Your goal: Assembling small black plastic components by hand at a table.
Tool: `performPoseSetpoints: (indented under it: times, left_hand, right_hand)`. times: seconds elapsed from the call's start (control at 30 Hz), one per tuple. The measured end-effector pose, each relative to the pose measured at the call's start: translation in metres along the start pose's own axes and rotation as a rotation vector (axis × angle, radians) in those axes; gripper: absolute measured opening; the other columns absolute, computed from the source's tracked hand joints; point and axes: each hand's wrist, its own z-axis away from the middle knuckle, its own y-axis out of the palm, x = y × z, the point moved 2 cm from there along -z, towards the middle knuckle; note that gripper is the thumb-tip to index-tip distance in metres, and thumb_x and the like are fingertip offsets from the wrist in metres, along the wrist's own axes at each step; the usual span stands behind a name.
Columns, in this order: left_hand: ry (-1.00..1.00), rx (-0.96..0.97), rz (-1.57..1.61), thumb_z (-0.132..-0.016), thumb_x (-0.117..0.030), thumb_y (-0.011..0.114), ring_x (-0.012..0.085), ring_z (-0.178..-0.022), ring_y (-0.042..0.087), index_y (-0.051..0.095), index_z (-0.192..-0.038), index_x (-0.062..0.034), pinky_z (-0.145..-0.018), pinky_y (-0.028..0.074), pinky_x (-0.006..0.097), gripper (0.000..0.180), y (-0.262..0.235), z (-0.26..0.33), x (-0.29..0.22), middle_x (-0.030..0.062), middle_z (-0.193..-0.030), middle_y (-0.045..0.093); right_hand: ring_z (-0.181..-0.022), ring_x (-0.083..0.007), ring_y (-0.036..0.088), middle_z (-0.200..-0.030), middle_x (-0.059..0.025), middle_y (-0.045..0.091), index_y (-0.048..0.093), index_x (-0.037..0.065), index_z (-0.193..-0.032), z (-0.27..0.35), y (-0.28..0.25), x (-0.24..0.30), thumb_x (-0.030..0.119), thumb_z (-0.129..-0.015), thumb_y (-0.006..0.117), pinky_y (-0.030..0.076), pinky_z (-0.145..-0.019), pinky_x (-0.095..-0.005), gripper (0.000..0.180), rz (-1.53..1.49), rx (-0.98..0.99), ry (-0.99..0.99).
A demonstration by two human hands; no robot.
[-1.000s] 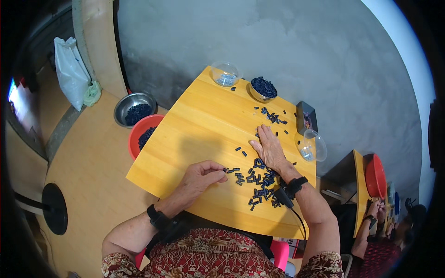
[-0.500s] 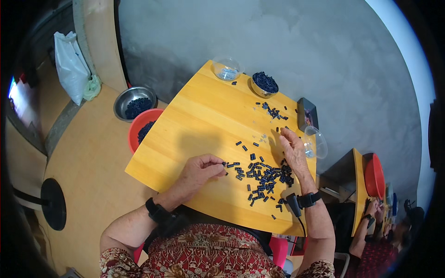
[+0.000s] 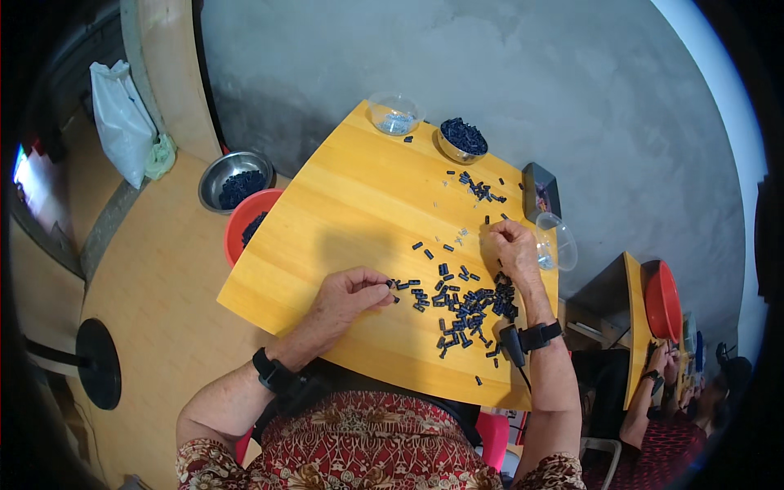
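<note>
At the centre of the frame, the thumb and forefinger of the left hand (image 3: 347, 306) are pressed together, and a small dark piece (image 3: 389, 284) appears to be gripped at their tips; its long axis is too small to be made out. Right of centre, the right hand (image 3: 518, 255) is held low over the yellow table (image 3: 327, 196), its fingers curled toward the thumb; whether anything is pinched there cannot be told. A few clear slips (image 3: 461, 234) are scattered just left of the right fingertips, to the upper right of the left fingertips, so the right hand is clearly the nearer to them. A lone black cylinder (image 3: 487, 219) is seen just above the right fingertips, its long axis set roughly upright in the frame. Between and below the two hands, a loose heap of dark cylinders (image 3: 474, 306) is spread, with axes pointing in many directions. Near the table's right edge, a clear tub (image 3: 565, 245) is placed just beside the right hand.
</note>
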Motion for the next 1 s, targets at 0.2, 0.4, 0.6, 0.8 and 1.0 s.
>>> performPoseSetpoints:
  times: [0.2, 0.4, 0.6, 0.8, 1.0]
  left_hand:
    - [0.004, -0.007, 0.037, -0.092, -0.013, 0.062, 0.0127, -0.088, 0.064, 0.063, -0.104, 0.0010, -0.082, 0.051, 0.025, 0.018, 0.002, -0.002, 0.001, 0.0071, -0.095, 0.067]
    - [0.008, 0.005, 0.042, -0.092, -0.013, 0.062, 0.0125, -0.089, 0.064, 0.063, -0.104, 0.0009, -0.082, 0.051, 0.024, 0.018, -0.001, -0.001, 0.001, 0.0069, -0.095, 0.067]
    - [0.012, 0.015, 0.017, -0.092, -0.013, 0.063, 0.0121, -0.089, 0.064, 0.063, -0.104, 0.0000, -0.084, 0.051, 0.024, 0.018, -0.001, -0.001, 0.002, 0.0063, -0.096, 0.067]
    - [0.024, -0.017, 0.033, -0.092, -0.012, 0.062, 0.0116, -0.090, 0.064, 0.063, -0.105, 0.0007, -0.084, 0.050, 0.023, 0.018, 0.007, 0.004, 0.004, 0.0060, -0.096, 0.067]
    - [0.121, 0.042, -0.059, -0.092, -0.006, 0.061, 0.0101, -0.092, 0.063, 0.063, -0.105, 0.0014, -0.085, 0.050, 0.023, 0.016, 0.022, 0.014, -0.003, 0.0041, -0.097, 0.066]
  right_hand:
    - [-0.063, -0.0167, 0.063, -0.071, -0.0091, 0.068, 0.068, 0.001, -0.081, -0.005, 0.003, -0.004, 0.016, -0.078, 0.069, 0.050, -0.062, -0.0300, 0.015, 0.039, 0.112, 0.181]
    - [-0.068, -0.0326, 0.065, -0.071, -0.0186, 0.066, 0.067, 0.003, -0.077, -0.009, 0.017, 0.004, 0.014, -0.074, 0.069, 0.052, -0.066, -0.0387, 0.012, 0.238, 0.085, -0.027]
    - [-0.068, -0.0351, 0.065, -0.071, -0.0200, 0.065, 0.065, 0.001, -0.075, -0.006, 0.016, 0.013, 0.013, -0.076, 0.064, 0.052, -0.067, -0.0405, 0.012, 0.353, 0.120, -0.068]
    - [-0.062, -0.0080, 0.058, -0.069, 0.0002, 0.060, 0.062, 0.000, -0.088, 0.016, -0.003, 0.074, 0.002, -0.088, 0.062, 0.048, -0.058, -0.0211, 0.002, -0.329, 0.281, 0.129]
    - [-0.073, -0.0073, 0.061, -0.079, -0.0020, 0.065, 0.065, -0.003, -0.094, 0.080, -0.001, 0.125, 0.000, -0.088, 0.065, 0.051, -0.066, -0.0217, 0.007, -0.605, 0.353, 0.138]
